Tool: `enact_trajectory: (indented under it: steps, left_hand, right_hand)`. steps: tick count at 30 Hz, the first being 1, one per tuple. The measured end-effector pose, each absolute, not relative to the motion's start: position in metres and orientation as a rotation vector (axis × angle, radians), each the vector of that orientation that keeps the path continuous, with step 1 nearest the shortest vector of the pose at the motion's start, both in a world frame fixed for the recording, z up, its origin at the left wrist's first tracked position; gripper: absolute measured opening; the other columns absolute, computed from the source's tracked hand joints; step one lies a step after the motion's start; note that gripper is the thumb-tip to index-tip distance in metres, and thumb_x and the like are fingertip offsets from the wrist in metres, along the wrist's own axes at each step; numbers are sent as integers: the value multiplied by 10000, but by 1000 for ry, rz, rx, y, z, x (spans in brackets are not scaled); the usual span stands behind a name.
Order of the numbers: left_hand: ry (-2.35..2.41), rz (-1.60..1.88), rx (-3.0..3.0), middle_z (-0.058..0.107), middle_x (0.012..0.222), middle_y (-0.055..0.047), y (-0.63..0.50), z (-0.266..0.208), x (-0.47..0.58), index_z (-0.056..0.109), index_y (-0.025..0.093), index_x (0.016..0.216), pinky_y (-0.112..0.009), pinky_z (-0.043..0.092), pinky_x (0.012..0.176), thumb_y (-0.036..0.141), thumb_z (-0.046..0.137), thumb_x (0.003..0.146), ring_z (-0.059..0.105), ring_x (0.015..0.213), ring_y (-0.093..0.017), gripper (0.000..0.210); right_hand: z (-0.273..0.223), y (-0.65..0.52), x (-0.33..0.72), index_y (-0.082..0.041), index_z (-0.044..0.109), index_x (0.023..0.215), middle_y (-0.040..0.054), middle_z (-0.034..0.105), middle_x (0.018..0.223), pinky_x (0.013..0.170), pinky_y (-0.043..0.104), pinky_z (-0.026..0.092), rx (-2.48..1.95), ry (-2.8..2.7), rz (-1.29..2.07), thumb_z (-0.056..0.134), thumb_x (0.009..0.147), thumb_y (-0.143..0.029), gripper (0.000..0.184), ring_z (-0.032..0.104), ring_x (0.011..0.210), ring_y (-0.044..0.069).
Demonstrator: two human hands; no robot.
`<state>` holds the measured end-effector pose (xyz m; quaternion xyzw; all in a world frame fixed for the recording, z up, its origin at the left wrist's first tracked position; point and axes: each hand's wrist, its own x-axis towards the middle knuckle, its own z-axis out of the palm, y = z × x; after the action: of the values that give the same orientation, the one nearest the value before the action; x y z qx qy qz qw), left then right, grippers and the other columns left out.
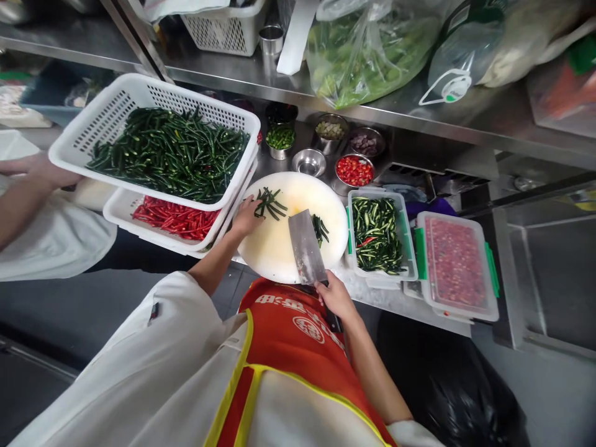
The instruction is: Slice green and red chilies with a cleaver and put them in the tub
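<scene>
On the round white cutting board (274, 248) lies a small bunch of long green chilies (272, 203). My left hand (246, 216) is at the board's left edge, its fingers closed over the near ends of these chilies. In my right hand (335, 295) is the handle of a cleaver (307, 245), its broad blade lying over the right part of the board. Cut green chili pieces (320, 230) sit just right of the blade, partly hidden by it. A clear plastic tub (410, 248) of cut green chilies stands right of the board.
Left of the board, a white basket (153, 180) of whole green chilies rests above one with red chilies (177, 218). Metal bowls, one with chopped red chilies (354, 170), stand behind. A lidded box (456, 261) is at right. Another person's arm (28, 180) reaches in at left.
</scene>
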<state>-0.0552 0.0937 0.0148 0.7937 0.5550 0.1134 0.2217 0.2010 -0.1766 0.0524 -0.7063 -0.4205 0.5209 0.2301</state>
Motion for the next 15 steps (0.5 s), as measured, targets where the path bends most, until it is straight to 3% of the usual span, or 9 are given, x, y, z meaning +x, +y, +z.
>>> enact_trajectory:
  steps: [5,9,15]
  left_hand:
    - [1770,451,2115,515,1362,-150,45,10,-68,558,159,1305,-443,406,1118,252,593,824,484,1279,-320,491]
    - [1840,377,2052,622,1143,-125,22,9,-73,627,177,1170,-403,493,981,236,551,865,599,1077,-286,320]
    - [1534,208,2087,678,969,-68,-4,15,-64,686,202,1000,-325,523,845,241,520,896,634,919,-220,200]
  right_hand:
    - [60,-171,213,-222,506,987,-53,585,574,487,264,431,-1951,-1117,1403,502,858,-407,226,570,451,161]
    - [72,-169,216,-223,523,978,-42,589,571,539,281,449,-1980,-1198,1326,492,876,-420,224,600,501,181]
    - [82,-180,214,-184,538,1172,-20,611,589,615,308,458,-2025,-1368,1378,457,903,-445,384,622,568,212]
